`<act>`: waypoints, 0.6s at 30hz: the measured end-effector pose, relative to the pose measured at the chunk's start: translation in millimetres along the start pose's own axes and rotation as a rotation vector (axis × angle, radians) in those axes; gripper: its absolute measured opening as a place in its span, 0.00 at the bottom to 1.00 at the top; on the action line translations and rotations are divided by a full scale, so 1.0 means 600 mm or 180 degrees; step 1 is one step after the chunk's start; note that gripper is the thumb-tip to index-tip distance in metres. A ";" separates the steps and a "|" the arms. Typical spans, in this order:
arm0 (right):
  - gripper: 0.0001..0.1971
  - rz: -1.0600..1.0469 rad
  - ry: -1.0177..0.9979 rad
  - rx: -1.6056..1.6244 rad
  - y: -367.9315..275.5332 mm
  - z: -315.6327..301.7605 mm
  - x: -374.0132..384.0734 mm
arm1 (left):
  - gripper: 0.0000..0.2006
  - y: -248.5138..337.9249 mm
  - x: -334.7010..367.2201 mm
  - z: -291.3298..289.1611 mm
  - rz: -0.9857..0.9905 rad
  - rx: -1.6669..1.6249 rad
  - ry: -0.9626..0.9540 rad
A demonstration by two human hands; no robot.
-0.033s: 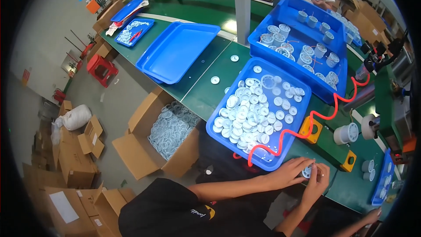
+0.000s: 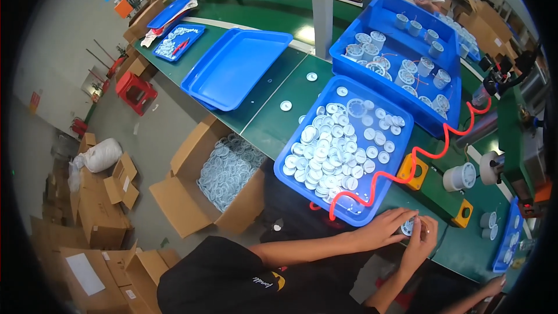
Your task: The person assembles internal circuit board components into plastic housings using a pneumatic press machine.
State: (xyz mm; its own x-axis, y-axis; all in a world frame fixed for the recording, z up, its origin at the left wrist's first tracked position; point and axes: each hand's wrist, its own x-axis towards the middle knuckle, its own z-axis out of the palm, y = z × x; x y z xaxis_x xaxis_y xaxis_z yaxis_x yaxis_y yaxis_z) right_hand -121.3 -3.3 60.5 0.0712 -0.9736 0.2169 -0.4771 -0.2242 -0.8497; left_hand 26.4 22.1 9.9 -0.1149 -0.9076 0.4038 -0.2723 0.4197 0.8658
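Note:
Both my hands meet over the near edge of the green workbench point(image 2: 273, 99), closed round a small white round plastic part point(image 2: 407, 228) with dark slots in its face. My left hand point(image 2: 388, 228) grips it from the left. On its other side are the bent fingers of my right hand point(image 2: 423, 237), which partly hide it. Just beyond my hands lies a blue tray point(image 2: 401, 110) with a heap of white round discs point(image 2: 328, 151). A coiled red air hose point(image 2: 381, 175) crosses that tray's near right corner.
Behind stands a deeper blue bin point(image 2: 372, 17) with white cups and wires. A green fixture with yellow button boxes point(image 2: 412, 173) is at right, near a white cylinder point(image 2: 459, 177). Left are stacked blue trays point(image 2: 232, 70) and a carton point(image 2: 238, 212) of clear rings. Another person's hand point(image 2: 494, 286) shows lower right.

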 end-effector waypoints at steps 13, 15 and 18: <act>0.06 0.0272 0.0081 0.0346 0.011 0.003 0.038 | 0.41 -0.011 0.005 -0.004 0.0162 0.0139 -0.0159; 0.06 0.0158 0.0153 0.0153 -0.016 0.010 0.047 | 0.41 -0.010 0.002 -0.010 0.0131 -0.0019 -0.0163; 0.06 0.0307 -0.0039 0.0419 -0.016 0.007 0.056 | 0.44 -0.009 -0.005 -0.015 0.0227 -0.0063 -0.0205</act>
State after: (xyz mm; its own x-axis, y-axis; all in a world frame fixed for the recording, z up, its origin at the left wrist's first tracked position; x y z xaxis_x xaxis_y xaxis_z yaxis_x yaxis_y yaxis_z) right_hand -110.8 -34.2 73.7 0.0417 -0.9911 0.1261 -0.3633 -0.1326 -0.9222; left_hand 36.9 22.3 6.6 -0.1947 -0.8740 0.4453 -0.2423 0.4828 0.8416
